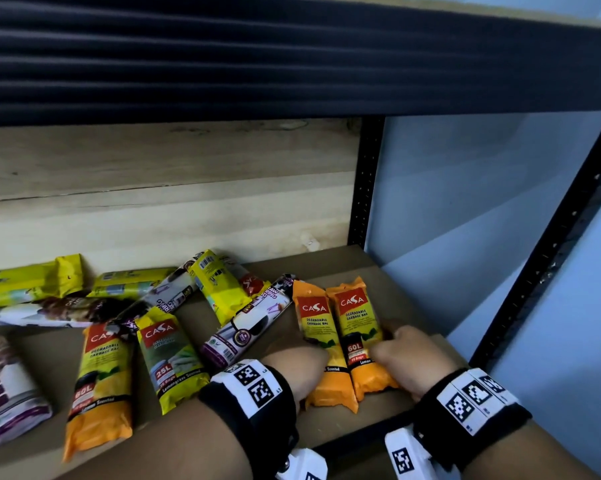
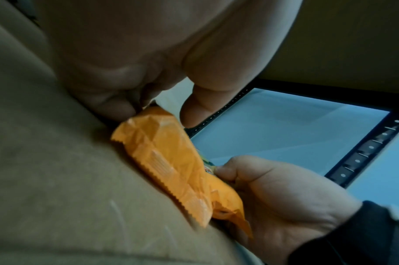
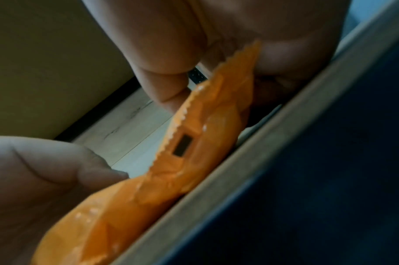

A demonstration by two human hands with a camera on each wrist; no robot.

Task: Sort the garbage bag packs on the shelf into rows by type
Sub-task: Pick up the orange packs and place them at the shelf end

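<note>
Two orange 60L garbage bag packs lie side by side at the right end of the shelf board [image 1: 330, 426]. My left hand [image 1: 309, 365] grips the left orange pack [image 1: 321, 327] at its left edge. My right hand [image 1: 399, 344] grips the right orange pack [image 1: 358, 323] from its right side, thumb on top. The left wrist view shows my thumb [image 2: 200, 107] over an orange pack [image 2: 171, 161], with the right hand [image 2: 273, 193] beyond. In the right wrist view an orange pack's [image 3: 205, 143] serrated end sits between thumb [image 3: 57, 161] and fingers.
A third orange pack [image 1: 100, 379], a yellow-green 25L pack [image 1: 169, 358], white-purple packs [image 1: 247, 323] [image 1: 5, 389] and yellow packs [image 1: 216, 285] [image 1: 25, 282] lie mixed to the left. Black uprights [image 1: 365, 188] [image 1: 551, 244] bound the right end. The upper shelf beam [image 1: 292, 64] hangs overhead.
</note>
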